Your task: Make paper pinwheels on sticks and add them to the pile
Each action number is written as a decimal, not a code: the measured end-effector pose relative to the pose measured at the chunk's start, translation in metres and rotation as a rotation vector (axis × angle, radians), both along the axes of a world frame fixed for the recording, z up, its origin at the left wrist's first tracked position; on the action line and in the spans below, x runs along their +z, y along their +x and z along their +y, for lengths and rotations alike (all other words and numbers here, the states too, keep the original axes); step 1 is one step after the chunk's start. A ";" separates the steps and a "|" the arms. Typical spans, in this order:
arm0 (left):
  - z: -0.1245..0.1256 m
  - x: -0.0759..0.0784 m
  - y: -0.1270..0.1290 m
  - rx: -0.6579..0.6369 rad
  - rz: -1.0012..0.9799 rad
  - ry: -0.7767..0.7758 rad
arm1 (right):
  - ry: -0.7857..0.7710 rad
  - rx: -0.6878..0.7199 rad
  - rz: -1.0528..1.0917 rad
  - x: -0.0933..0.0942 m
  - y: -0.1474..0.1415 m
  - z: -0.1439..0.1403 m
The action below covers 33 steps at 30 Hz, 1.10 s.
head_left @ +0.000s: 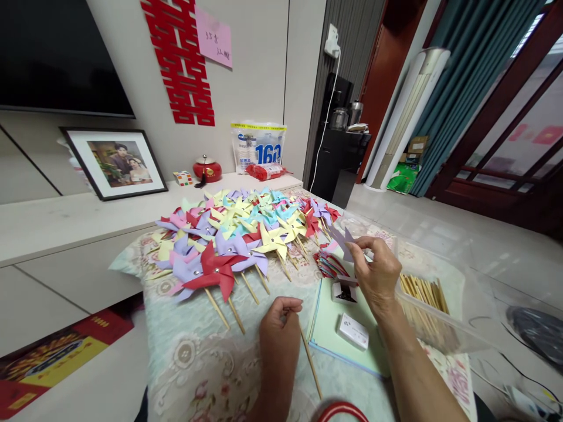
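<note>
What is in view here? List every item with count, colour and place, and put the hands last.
paper pinwheels on wooden sticks: a large pile, red, purple, yellow, blue and pink, on the floral cloth.
clear plastic tray of wooden sticks: one, right of the hands.
pale green paper sheets: a stack, under two small boxes.
small white box: one, on the sheets.
framed photograph: one, black frame, on the white ledge.
red lidded pot: one, on the ledge.
left hand: holds a thin wooden stick.
right hand: holds a purple folded paper piece.
</note>
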State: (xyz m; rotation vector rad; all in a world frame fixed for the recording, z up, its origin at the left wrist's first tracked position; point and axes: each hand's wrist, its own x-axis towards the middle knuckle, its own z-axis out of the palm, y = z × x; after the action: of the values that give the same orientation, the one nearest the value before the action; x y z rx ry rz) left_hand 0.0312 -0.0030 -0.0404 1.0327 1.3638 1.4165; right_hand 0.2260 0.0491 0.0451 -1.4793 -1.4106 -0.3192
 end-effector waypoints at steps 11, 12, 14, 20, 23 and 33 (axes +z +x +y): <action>-0.006 0.037 0.010 -0.134 -0.646 -0.024 | -0.429 0.769 1.127 -0.001 -0.049 -0.028; -0.006 0.040 0.009 -0.147 -0.705 -0.023 | -0.460 0.780 1.153 -0.003 -0.052 -0.030; -0.008 0.044 0.007 -0.156 -0.770 -0.007 | -0.506 0.784 1.180 -0.007 -0.056 -0.032; -0.010 0.045 0.005 -0.177 -0.748 0.000 | -0.565 0.827 1.194 -0.011 -0.056 -0.033; -0.010 0.044 0.006 -0.118 -0.755 -0.020 | -0.588 0.861 1.195 -0.010 -0.054 -0.033; -0.012 0.042 0.007 -0.127 -0.693 -0.042 | -0.813 0.989 1.232 -0.009 -0.054 -0.034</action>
State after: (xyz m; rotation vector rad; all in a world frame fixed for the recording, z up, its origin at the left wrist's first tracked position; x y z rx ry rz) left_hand 0.0383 -0.0146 0.0017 0.5050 0.7993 1.4522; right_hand 0.1721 0.0153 0.0357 -0.9461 -0.9952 1.6517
